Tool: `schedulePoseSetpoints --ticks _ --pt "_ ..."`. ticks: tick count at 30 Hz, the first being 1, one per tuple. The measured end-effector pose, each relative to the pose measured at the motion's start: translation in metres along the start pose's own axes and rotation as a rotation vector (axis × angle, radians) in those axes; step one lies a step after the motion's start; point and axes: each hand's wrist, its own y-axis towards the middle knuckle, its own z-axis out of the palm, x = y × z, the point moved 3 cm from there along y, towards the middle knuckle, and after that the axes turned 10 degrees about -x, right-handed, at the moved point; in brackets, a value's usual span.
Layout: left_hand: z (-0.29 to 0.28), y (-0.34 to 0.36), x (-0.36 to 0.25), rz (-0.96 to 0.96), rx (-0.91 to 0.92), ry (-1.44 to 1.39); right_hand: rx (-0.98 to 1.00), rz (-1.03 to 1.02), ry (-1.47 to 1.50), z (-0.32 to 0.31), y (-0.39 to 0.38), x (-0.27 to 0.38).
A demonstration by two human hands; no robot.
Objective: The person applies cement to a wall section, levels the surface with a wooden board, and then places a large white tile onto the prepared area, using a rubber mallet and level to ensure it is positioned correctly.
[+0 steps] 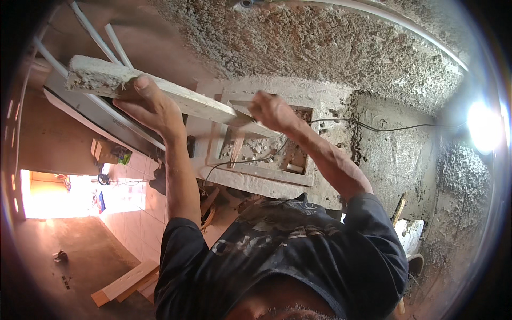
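Observation:
A long, straight wooden board, crusted with mortar at its thick left end, slants across in front of me. My left hand grips it near that end, thumb on the upper face and fingers beneath. By the board's narrow right end, my right hand is closed in a fist; what it holds, if anything, is hidden. Below this end is a rectangular recess with a pale frame, holding loose rubble and crossed by a dark cable.
Rough mortar covers the wall ahead, with a smoother wet-looking patch at right. A bright lamp shines at far right. White pipes stand at upper left. Planks lie at lower left.

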Motion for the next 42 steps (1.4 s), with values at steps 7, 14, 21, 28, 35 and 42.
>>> schedulePoseSetpoints --ticks 7,14,21,28,35,42 --pt "0.006 0.009 0.010 0.118 -0.023 0.078 0.254 0.171 -0.080 0.067 -0.102 -0.041" --pt "0.004 0.021 0.032 0.059 -0.014 0.082 0.056 0.396 0.278 0.068 -0.089 -0.029" --pt "0.016 0.027 0.041 0.016 0.007 -0.030 0.220 0.417 0.217 0.110 -0.145 -0.065" --pt "0.013 0.031 0.049 0.006 0.028 0.044 0.306 0.592 0.230 0.125 -0.171 -0.081" --pt "0.014 0.035 0.055 0.073 -0.041 0.011 0.370 0.743 0.208 0.115 -0.159 -0.058" --pt "0.028 0.039 0.062 -0.036 0.110 -0.020 -0.339 1.625 1.287 0.052 -0.111 -0.045"
